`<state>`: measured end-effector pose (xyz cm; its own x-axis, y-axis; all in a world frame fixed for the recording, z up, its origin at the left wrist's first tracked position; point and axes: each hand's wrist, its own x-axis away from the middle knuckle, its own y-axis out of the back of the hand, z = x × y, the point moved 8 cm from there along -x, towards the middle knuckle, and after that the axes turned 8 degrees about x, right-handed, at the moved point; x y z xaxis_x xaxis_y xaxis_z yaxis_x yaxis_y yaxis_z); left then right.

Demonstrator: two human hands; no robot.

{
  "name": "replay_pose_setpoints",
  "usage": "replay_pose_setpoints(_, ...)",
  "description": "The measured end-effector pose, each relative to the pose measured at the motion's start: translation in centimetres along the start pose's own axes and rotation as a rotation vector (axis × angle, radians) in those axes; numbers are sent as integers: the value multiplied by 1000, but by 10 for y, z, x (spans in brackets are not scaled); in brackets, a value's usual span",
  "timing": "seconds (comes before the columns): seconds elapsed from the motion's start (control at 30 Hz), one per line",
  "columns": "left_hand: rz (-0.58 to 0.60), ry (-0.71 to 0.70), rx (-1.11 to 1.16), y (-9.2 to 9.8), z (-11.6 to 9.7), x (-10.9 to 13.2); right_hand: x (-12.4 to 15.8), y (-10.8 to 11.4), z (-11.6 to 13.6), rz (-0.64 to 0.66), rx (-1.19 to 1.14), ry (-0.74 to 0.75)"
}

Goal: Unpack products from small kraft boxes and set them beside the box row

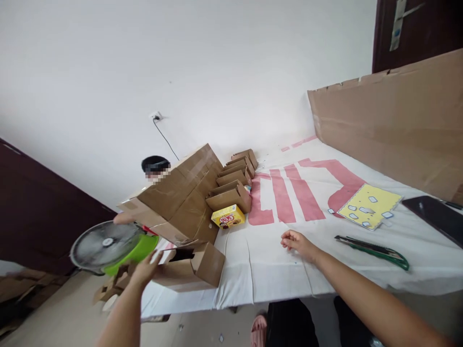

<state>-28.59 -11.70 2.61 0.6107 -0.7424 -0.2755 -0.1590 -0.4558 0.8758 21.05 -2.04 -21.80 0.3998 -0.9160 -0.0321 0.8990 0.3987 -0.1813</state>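
My left hand point(145, 271) is at the left end of an open cardboard box point(202, 270) on the near left edge of the table, its fingers against the box's side. Part of that grip is hidden by the box. Over the white cloth, my right hand point(298, 244) has its fingers loosely curled in, with nothing visible in them. Between the hands and farther back, a yellow printed carton point(228, 217) leans against a row of several small open cardboard boxes point(231, 196). A green utility knife point(374, 251) lies to the right of my right hand.
A large cardboard panel point(177, 193) stands left of the box row, with a person's head point(155, 166) behind it. On the right are a yellow sheet with stickers point(369, 205), a black phone-like slab point(432, 217) and a cardboard wall point(394, 125). A fan point(107, 243) stands at left.
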Motion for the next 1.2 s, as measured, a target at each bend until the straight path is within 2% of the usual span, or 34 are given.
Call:
replay_pose_setpoints(0.1, 68, 96, 95, -37, 12, 24, 3, -1, 6, -17, 30, 22)
replay_pose_setpoints(0.2, 150, 83, 190, -68, -8, 47, 4, -1, 11, -40, 58, 43)
replay_pose_setpoints(0.37, 301, -58, 390, -118, -83, 99, 11, 3, 33, -188, 118, 75)
replay_pose_setpoints(0.53, 475, -174, 694, -164, -167, 169, 53, 11, 94, -364, 222, 225)
replay_pose_setpoints(0.6, 559, -210, 812, -174, -195, 195, 77, 12, 124, -390, 418, 328)
replay_pose_setpoints(0.7, 681, -215, 953, -183, -223, 222, 104, 15, 152, -387, 918, 402)
replay_pose_setpoints(0.77, 753, -188, 1025, -188, -232, 231, 109, 21, 153, -331, 1129, 353)
replay_pose_setpoints(0.9, 859, -101, 1118, -198, -237, 234, 100, 37, 145, -260, 1210, 282)
replay_pose_setpoints(1.07, 871, -51, 1158, -204, -235, 231, 94, 41, 142, -255, 1164, 378)
replay_pose_setpoints(1.2, 851, -50, 1149, -205, -232, 229, 109, 39, 140, -190, 1113, 475)
